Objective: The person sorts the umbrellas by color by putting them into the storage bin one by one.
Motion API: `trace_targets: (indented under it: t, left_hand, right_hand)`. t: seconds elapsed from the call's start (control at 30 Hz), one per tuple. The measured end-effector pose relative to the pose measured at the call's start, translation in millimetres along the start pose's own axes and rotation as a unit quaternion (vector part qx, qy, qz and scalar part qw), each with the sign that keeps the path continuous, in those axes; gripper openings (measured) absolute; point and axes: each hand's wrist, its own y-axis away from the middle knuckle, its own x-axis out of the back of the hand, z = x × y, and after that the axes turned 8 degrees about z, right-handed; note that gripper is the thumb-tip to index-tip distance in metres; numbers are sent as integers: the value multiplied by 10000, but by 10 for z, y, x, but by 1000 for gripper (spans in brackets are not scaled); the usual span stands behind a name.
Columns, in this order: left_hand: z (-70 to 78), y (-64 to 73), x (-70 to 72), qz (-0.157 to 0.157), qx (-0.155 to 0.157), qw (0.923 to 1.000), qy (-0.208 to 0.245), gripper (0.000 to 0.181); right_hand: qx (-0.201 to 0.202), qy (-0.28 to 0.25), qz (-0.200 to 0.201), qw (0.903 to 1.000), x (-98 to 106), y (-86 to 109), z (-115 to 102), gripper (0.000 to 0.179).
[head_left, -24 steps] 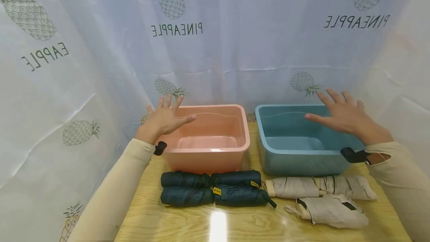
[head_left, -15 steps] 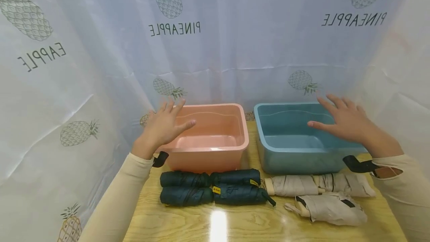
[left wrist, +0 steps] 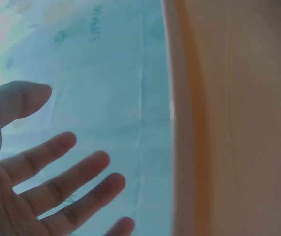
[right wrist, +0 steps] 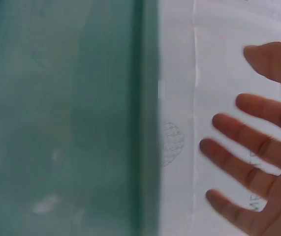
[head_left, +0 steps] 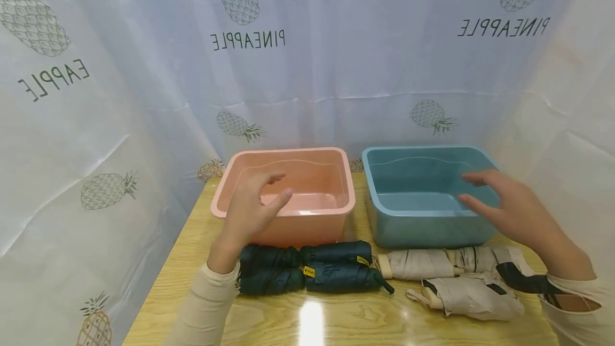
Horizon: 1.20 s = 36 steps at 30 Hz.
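My left hand [head_left: 246,210] hovers over the near left part of a pink plastic bin [head_left: 307,229], thumb and fingers apart, holding nothing. In the left wrist view its fingers [left wrist: 64,189] are spread beside the bin's rim. My right hand [head_left: 521,211], likewise holding nothing, hangs over the right side of a blue-green bin [head_left: 427,231]. The right wrist view shows its fingers [right wrist: 243,132] apart and slightly bent. Several dark folded umbrellas [head_left: 338,278] lie in two rows before the pink bin, partly behind my left wrist. Beige folded umbrellas [head_left: 420,264] lie before the other bin.
Both bins stand side by side on a wooden table [head_left: 269,319], a narrow gap between them. A white curtain [head_left: 336,68] with pineapple prints hangs behind and along both sides. One beige umbrella [head_left: 475,299] lies nearer the front, its cloth loose.
Both hands have drawn back and down toward me, the left also shifting right. Their fingers, spread wide before, now look more bent in the head view. Bins and umbrellas stay put.
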Motion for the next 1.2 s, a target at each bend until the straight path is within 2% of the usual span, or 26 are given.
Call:
trace_targets:
  t: [0.17, 0.27, 0.37, 0.5, 0.57, 0.63, 0.73, 0.77, 0.83, 0.87, 0.93, 1.03, 1.1, 1.2]
  left_hand:
    - [145, 141, -202, 515, -197, 9971, 517, 28]
    - [248, 214, -350, 967, -587, 9917, 613, 19]
    - [362, 281, -519, 1407, -1112, 9815, 672, 12]
    - [500, 364, -731, 1580, -1656, 9683, 1003, 9]
    - [554, 405, -832, 1495, -1742, 9656, 1219, 8]
    - [601, 444, -930, 1303, -1706, 9663, 1422, 6]
    - [657, 506, -1081, 861, -1420, 9689, 1834, 6]
    - [674, 524, -1130, 679, -1269, 9698, 1969, 6]
    - [708, 563, -1222, 256, -838, 9720, 2181, 8]
    - [726, 580, -1263, 10, -565, 9729, 2241, 10]
    - [760, 606, -1341, -509, -1, 9721, 2291, 17]
    - [803, 635, -1438, -1197, 788, 9643, 2228, 34]
    - [819, 647, -1504, -1477, 1141, 9586, 2149, 46]
    - [839, 645, -1585, -1687, 1549, 9519, 2037, 63]
  right_hand:
    - [262, -455, 1139, 9921, -103, 229, 0, 34]
    - [326, -673, 1708, 9825, -140, 346, 19, 29]
    - [89, -893, 2267, 9698, -176, 463, 58, 22]
    - [-832, -972, 2881, 9490, -222, 614, 108, 10]
    - [-1464, -895, 3073, 9360, -242, 685, 135, 5]
    - [-2122, -764, 3152, 9218, -257, 753, 171, 4]
    - [-3027, -629, 2969, 9035, -259, 848, 255, 8]
    - [-3259, -578, 2809, 9009, -255, 879, 294, 9]
    - [-3583, -448, 2352, 9024, -238, 940, 377, 3]
    - [-3623, -384, 2095, 9074, -235, 970, 425, 6]
    - [-3593, -172, 1451, 9217, -226, 1019, 525, 24]
    - [-3319, 38, 559, 9417, -231, 1075, 671, 49]
    - [-3109, 106, 98, 9503, -234, 1091, 772, 56]
    - [-2808, 109, -409, 9588, -238, 1117, 926, 60]
